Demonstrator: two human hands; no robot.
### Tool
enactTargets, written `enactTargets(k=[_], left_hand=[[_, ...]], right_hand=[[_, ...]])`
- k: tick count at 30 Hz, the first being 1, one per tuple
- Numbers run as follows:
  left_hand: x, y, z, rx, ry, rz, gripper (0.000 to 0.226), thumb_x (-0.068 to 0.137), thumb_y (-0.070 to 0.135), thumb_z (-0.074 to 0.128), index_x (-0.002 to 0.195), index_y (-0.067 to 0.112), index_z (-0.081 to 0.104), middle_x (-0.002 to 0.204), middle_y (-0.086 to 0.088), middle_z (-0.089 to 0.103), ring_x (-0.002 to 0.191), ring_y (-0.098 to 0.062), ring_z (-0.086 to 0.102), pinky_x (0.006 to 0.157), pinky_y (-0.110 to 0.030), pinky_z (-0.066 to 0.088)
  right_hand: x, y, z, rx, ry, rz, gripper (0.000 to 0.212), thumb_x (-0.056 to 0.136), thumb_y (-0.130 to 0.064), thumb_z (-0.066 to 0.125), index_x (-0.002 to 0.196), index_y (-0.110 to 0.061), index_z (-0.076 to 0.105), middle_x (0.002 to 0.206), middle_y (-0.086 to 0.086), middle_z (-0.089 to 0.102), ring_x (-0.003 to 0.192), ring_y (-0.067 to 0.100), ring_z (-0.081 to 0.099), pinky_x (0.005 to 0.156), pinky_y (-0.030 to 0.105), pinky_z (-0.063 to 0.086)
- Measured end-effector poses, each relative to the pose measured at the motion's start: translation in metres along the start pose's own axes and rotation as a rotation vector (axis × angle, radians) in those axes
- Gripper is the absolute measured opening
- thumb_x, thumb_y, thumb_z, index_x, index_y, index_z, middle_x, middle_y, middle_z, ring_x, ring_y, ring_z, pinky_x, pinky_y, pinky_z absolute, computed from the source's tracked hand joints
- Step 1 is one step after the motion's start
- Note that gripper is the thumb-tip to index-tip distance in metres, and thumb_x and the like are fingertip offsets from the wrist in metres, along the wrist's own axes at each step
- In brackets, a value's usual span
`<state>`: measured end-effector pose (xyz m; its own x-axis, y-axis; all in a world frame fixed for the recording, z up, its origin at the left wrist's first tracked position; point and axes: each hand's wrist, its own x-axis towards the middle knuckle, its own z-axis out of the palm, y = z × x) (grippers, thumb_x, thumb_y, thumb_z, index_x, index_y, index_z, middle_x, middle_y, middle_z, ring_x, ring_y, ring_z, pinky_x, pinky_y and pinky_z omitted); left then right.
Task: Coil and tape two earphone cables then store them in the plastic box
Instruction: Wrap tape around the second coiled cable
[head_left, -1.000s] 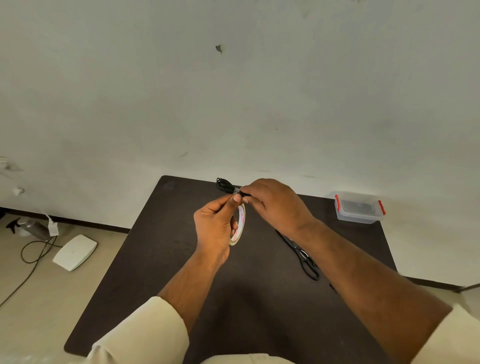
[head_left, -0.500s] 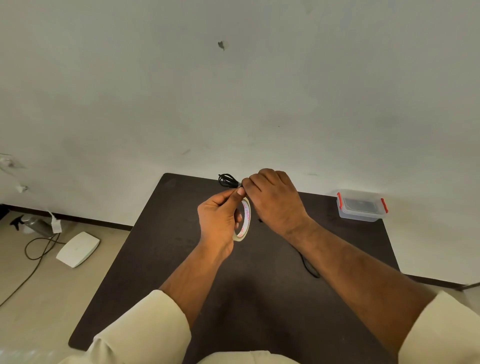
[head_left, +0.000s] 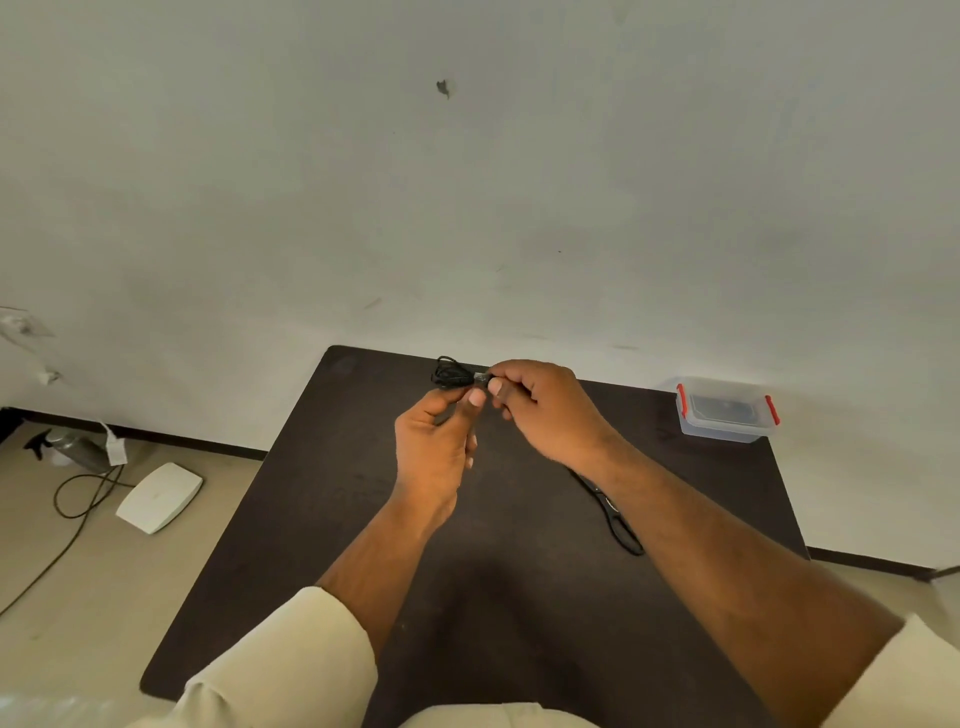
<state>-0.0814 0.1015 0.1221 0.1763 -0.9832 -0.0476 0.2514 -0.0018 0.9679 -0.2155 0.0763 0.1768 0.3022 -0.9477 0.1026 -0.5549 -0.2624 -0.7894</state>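
A coiled black earphone cable (head_left: 449, 373) is held above the far edge of the dark table (head_left: 322, 519). My right hand (head_left: 540, 410) pinches the coil's right end, where a small grey bit of tape (head_left: 481, 376) shows. My left hand (head_left: 436, 441) has its back to the camera, with thumb and forefinger closed just under the coil, touching my right thumb. The tape roll is hidden behind my left hand. The clear plastic box (head_left: 727, 413) with red clips stands lidded at the table's far right corner, with something dark inside.
Black scissors (head_left: 613, 514) lie on the table under my right forearm. Left of the table, a white flat device (head_left: 158, 496), a cable (head_left: 78, 499) and a spray bottle (head_left: 72, 447) are on the floor. A wall rises just behind the table.
The tape roll that hung from my left hand has gone out of sight behind it. My right hand has turned, now pinching the coil's end with its fingertips.
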Motion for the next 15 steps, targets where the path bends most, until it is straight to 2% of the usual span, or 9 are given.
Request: enactTargets(k=[3, 7, 12, 15], left_hand=[[0.000, -0.001, -0.005, -0.050, -0.057, -0.010, 0.029, 0.073, 0.038, 0.076, 0.095, 0.019, 0.075, 0.066, 0.002, 0.062, 0.052, -0.012, 0.055, 0.043, -0.025, 0.045], [0.001, 0.000, -0.004, -0.052, -0.175, 0.048, 0.027, 0.073, 0.032, 0.078, 0.095, 0.017, 0.076, 0.071, -0.003, 0.065, 0.054, -0.012, 0.053, 0.045, -0.024, 0.045], [-0.001, -0.004, -0.002, -0.015, -0.275, 0.059, 0.033, 0.073, 0.034, 0.080, 0.097, 0.013, 0.075, 0.080, -0.023, 0.064, 0.048, -0.012, 0.047, 0.040, -0.022, 0.040], [-0.004, -0.012, 0.000, 0.008, -0.282, 0.024, 0.025, 0.075, 0.033, 0.077, 0.094, 0.018, 0.077, 0.077, -0.014, 0.069, 0.050, -0.013, 0.049, 0.041, -0.021, 0.042]], right_hand=[[0.003, 0.000, -0.015, 0.244, -0.203, 0.154, 0.021, 0.098, -0.019, 0.052, 0.092, -0.029, 0.069, 0.071, -0.008, 0.066, 0.062, 0.000, 0.060, 0.056, 0.018, 0.049], [0.008, 0.014, -0.037, 0.605, -0.394, 0.324, 0.018, 0.096, -0.011, 0.055, 0.097, -0.004, 0.071, 0.068, 0.005, 0.064, 0.060, 0.010, 0.058, 0.049, 0.019, 0.045], [0.015, 0.032, -0.045, 0.701, -0.642, 0.528, 0.024, 0.096, -0.012, 0.052, 0.089, 0.000, 0.070, 0.065, 0.006, 0.061, 0.048, 0.007, 0.051, 0.042, 0.017, 0.041], [0.015, 0.042, -0.044, 0.704, -0.753, 0.574, 0.028, 0.096, -0.015, 0.050, 0.084, -0.003, 0.072, 0.064, 0.004, 0.061, 0.046, 0.006, 0.050, 0.040, 0.015, 0.040]])
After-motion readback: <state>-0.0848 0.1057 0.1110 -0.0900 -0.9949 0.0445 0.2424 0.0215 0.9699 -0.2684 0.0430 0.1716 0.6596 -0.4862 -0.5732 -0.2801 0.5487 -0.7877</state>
